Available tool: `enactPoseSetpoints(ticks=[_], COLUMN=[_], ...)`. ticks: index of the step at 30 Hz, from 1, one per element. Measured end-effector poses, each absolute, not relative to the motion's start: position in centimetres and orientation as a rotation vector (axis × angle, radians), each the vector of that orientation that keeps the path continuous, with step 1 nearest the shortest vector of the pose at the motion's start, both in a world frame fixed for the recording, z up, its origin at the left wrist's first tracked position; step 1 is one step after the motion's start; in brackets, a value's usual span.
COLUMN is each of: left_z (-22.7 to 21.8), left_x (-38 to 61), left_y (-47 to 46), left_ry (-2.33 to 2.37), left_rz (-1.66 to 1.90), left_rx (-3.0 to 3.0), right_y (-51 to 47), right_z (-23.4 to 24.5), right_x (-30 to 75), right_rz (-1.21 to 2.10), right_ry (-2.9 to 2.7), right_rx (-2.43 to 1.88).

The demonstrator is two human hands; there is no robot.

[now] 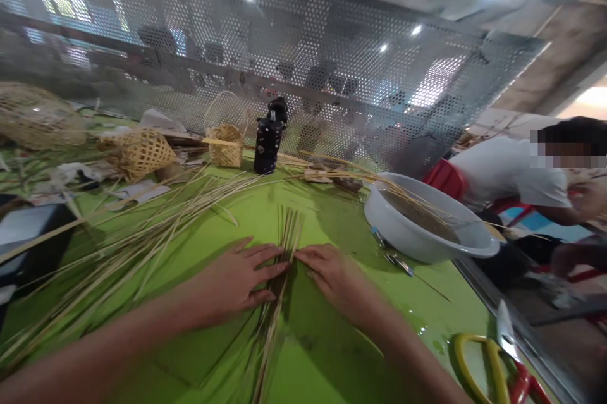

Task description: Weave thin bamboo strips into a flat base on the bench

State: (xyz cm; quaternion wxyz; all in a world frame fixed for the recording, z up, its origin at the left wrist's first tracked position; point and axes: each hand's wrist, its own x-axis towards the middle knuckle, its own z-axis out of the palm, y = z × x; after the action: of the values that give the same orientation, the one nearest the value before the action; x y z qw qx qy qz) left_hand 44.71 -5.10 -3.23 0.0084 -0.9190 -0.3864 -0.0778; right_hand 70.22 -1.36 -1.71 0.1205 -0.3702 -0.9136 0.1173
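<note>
Behind everything, a metal mesh screen (332, 31) is standing past the far side of a green surface (332, 353), with a small handled basket (226, 146) and a black bottle (268, 143) standing in front of it. Before me, a bundle of thin strips (290, 227) is lying lengthwise on the surface, fanning slightly at its far end. My left grip (246, 274) is resting on the bundle from the left, fingers spread and not clamping anything; my right grip (332, 268) is touching it from the right, fingers close together, though I cannot tell whether they are pinching a strip. By my judgement, the work is sitting at an early stage: these strips are already lying grouped, but no crosswise strip is showing among them, and my fingers are hiding part of the middle. More loose strips (156, 227) are lying to the left, outside the bundle and seemingly unused. To the right, long strips are reaching over a white bowl (398, 227), and scissors (496, 366) are lying near the surface's edge.
</note>
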Motion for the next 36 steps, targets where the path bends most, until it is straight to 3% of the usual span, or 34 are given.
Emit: enactPoseSetpoints(ticks=[36], left_z=[-3.41], left_x=[44.90], left_y=[-5.21], left_ry=[-1.199], left_rz=[-0.242], left_rx=[-2.793], right_y=[-1.99], right_z=[-1.08], right_x=[69.51], right_rz=[0.147], right_ry=[-2.784], right_rx=[-1.112])
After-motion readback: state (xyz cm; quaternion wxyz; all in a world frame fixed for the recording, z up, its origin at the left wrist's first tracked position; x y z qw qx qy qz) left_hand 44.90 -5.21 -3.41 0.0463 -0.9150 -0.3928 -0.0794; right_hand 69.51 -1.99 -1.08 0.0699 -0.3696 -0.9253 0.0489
